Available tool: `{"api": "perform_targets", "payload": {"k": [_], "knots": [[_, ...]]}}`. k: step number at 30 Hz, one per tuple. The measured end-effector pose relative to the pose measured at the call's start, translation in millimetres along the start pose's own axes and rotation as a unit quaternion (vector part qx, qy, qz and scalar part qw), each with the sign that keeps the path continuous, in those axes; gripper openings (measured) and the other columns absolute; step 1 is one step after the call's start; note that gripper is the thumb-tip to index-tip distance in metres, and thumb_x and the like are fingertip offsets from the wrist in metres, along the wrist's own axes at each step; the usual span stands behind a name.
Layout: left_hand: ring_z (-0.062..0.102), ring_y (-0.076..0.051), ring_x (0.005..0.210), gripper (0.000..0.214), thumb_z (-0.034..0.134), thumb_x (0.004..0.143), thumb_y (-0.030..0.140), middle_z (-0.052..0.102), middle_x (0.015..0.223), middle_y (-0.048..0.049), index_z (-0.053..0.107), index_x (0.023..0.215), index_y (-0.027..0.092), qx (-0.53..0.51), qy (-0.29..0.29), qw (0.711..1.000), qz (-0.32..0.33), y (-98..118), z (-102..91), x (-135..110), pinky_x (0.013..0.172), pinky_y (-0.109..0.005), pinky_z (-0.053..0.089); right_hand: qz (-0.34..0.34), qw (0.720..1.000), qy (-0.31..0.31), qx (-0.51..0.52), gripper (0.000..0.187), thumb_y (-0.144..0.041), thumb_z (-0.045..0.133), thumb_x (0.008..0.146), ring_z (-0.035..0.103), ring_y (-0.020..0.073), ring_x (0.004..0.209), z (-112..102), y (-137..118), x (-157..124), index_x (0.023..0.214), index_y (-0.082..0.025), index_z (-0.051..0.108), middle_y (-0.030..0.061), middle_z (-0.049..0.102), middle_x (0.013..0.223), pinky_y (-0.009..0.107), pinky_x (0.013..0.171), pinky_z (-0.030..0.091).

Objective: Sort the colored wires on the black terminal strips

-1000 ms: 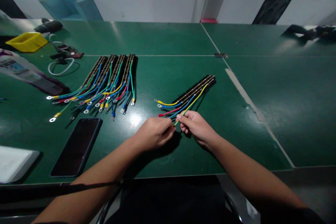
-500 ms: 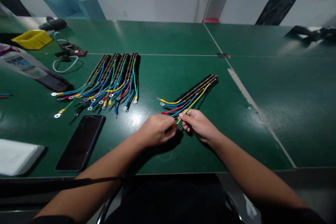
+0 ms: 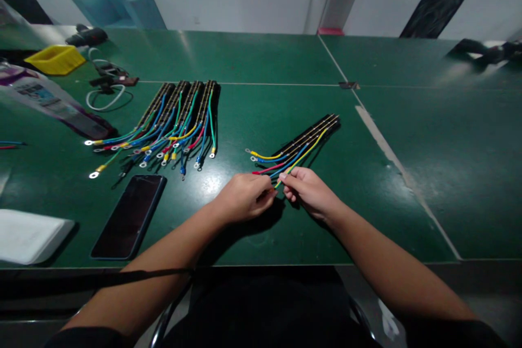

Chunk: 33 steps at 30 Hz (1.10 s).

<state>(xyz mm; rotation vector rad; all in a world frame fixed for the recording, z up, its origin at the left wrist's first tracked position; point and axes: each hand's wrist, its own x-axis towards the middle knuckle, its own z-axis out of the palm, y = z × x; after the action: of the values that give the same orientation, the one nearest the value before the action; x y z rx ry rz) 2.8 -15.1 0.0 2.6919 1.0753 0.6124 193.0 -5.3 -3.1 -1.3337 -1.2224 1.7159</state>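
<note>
A black strip with coloured wires (image 3: pixel 306 138) lies slanted on the green table (image 3: pixel 265 65), just beyond my hands. Its yellow-green wire (image 3: pixel 299 158) runs back to my fingers. My right hand (image 3: pixel 309 192) pinches that wire near its free end. My left hand (image 3: pixel 243 197) is closed in a pinch right at the wire's tip; what its fingertips grip is too small to make out. Yellow, blue and red wires with ring terminals (image 3: pixel 261 159) fan out to the left of the strip.
Several similar wired strips (image 3: pixel 175 119) lie side by side at the left. A black phone (image 3: pixel 129 216) rests near the front edge, a white pad (image 3: pixel 28 236) beside it. A yellow bin (image 3: pixel 55 58), cables (image 3: pixel 106 89) and a packet (image 3: pixel 49 103) sit far left.
Both hands keep their pinch on the yellow-green wire's end with only small finger motion. The view has shifted slightly, so everything sits a little higher and to the right.
</note>
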Motion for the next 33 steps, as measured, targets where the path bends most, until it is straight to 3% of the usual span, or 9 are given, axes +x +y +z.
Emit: {"api": "perform_targets", "payload": {"k": [9,17,23,33], "knots": [[0.051,-0.011,0.054,0.022,0.044,0.091,0.027,0.055,0.06,0.001,0.051,0.073,0.017,0.009,0.004,1.0,0.011,-1.5,1.6,1.1,0.052,-0.025,0.03,-0.006,1.0,0.0,0.0,0.029,-0.039,0.064,0.077,0.046,0.005,0.043,0.0,-0.7,-0.7,0.07,-0.016,0.048,-0.0038,0.053,0.055,0.017,0.041,0.033],[0.052,-0.011,0.056,0.013,0.05,0.087,0.027,0.058,0.064,0.0013,0.053,0.08,0.017,-0.018,0.012,0.999,0.05,-3.0,3.2,0.8,0.052,-0.023,0.033,-0.005,1.0,-0.002,0.002,0.027,-0.039,0.064,0.077,0.046,0.0053,0.044,0.1,-0.9,-1.0,0.075,-0.015,0.051,-0.0038,0.053,0.056,0.017,0.041,0.033],[0.051,-0.011,0.053,0.022,0.043,0.091,0.027,0.055,0.06,0.0011,0.05,0.074,0.017,0.01,0.012,1.0,0.024,-0.6,2.6,2.6,0.051,-0.024,0.031,-0.005,1.0,0.0,0.006,0.029,-0.039,0.065,0.076,0.046,0.0055,0.044,0.1,-0.7,-1.1,0.07,-0.016,0.049,-0.0038,0.053,0.054,0.017,0.041,0.033],[0.051,-0.011,0.055,0.017,0.046,0.089,0.028,0.058,0.063,0.0005,0.054,0.08,0.016,-0.017,0.003,0.999,0.036,-2.1,5.3,1.0,0.053,-0.024,0.032,-0.009,1.0,-0.005,0.019,0.026,-0.037,0.064,0.077,0.045,0.0051,0.044,1.1,-1.2,-2.2,0.073,-0.015,0.051,-0.0041,0.052,0.055,0.017,0.041,0.033]]}}
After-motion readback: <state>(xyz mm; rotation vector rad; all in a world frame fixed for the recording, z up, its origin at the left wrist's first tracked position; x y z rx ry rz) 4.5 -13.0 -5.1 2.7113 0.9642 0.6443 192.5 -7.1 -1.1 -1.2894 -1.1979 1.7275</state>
